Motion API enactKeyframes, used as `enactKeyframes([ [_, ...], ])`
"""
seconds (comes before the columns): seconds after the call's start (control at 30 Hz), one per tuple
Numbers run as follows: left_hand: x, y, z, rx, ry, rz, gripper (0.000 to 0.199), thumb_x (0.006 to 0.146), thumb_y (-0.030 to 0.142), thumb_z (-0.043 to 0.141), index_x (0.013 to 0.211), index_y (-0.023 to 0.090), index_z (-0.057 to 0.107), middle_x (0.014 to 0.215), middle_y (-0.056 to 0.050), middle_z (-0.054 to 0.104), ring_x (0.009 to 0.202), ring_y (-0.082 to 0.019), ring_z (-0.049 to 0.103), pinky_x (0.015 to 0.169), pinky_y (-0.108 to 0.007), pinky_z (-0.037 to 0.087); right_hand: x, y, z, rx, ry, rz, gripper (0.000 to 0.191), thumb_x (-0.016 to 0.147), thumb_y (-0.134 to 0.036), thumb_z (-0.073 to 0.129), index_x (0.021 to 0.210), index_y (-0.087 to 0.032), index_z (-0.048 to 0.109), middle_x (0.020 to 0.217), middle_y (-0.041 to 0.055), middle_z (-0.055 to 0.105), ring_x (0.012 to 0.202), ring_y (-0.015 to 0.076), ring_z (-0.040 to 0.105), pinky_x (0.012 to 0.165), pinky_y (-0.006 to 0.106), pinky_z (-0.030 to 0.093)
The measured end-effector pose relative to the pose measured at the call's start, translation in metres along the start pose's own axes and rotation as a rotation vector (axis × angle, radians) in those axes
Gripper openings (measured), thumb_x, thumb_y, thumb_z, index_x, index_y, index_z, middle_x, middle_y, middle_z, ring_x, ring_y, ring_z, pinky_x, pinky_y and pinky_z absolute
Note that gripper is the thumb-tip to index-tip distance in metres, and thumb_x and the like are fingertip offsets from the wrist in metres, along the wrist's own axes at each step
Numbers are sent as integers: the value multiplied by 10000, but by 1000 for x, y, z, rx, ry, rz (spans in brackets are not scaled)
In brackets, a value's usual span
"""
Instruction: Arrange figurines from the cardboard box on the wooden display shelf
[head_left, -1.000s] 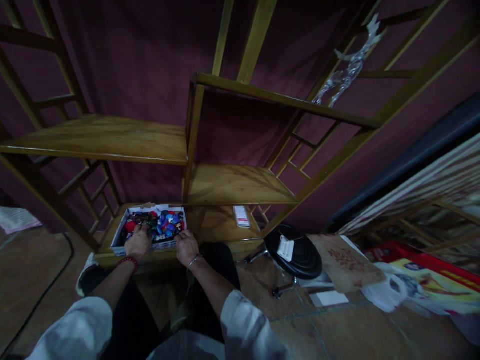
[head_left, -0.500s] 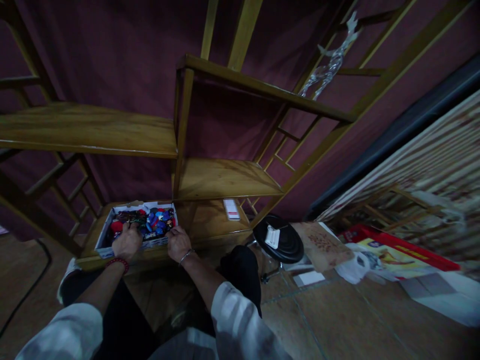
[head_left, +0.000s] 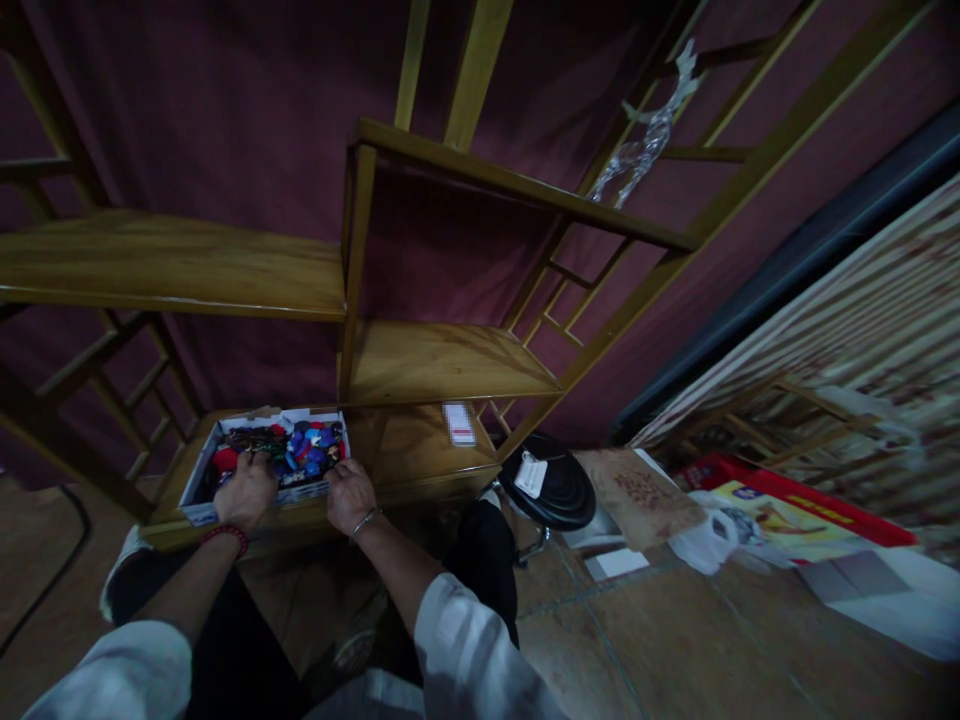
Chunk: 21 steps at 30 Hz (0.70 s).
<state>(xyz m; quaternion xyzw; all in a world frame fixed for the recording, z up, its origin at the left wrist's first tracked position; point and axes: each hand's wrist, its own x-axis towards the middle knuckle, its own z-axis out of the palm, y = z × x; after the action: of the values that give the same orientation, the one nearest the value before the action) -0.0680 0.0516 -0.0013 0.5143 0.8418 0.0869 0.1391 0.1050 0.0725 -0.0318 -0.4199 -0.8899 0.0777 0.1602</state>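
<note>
A white open box (head_left: 196, 492) filled with small red, blue and dark items (head_left: 306, 448) rests on the lowest wooden shelf at the left. My left hand (head_left: 246, 492), with a red bead bracelet at the wrist, reaches over the box's front side, its fingertips among the items; what they touch is hidden. At the box's front right corner is my right hand (head_left: 351, 495), wearing a silver bracelet, with fingers bent in against the box edge. Whether it grips the edge or a small item is too dark to tell.
The wooden shelf unit (head_left: 450, 360) stands before a dark red wall. A white card (head_left: 459, 424) lies on the low shelf. Right of it are a black round stool (head_left: 551, 490), a plastic bag (head_left: 705, 540) and a red-yellow box (head_left: 810, 515).
The view has shifted slightly. Both hands remain at the box, with my right hand's fingers a little lower against its corner.
</note>
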Motion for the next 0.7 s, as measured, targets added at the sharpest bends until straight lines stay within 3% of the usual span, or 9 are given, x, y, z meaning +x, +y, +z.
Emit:
enactKeyframes([
  [0.7, -2, 2, -2, -3, -11, 16, 434, 832, 280, 218, 1196, 213, 445, 1241, -135, 421, 952, -302, 561, 723, -435, 445, -1, -1, 3, -47, 8, 7, 202, 659, -156, 535, 860, -138, 547, 882, 100, 574, 956, 223, 419, 782, 329, 378],
])
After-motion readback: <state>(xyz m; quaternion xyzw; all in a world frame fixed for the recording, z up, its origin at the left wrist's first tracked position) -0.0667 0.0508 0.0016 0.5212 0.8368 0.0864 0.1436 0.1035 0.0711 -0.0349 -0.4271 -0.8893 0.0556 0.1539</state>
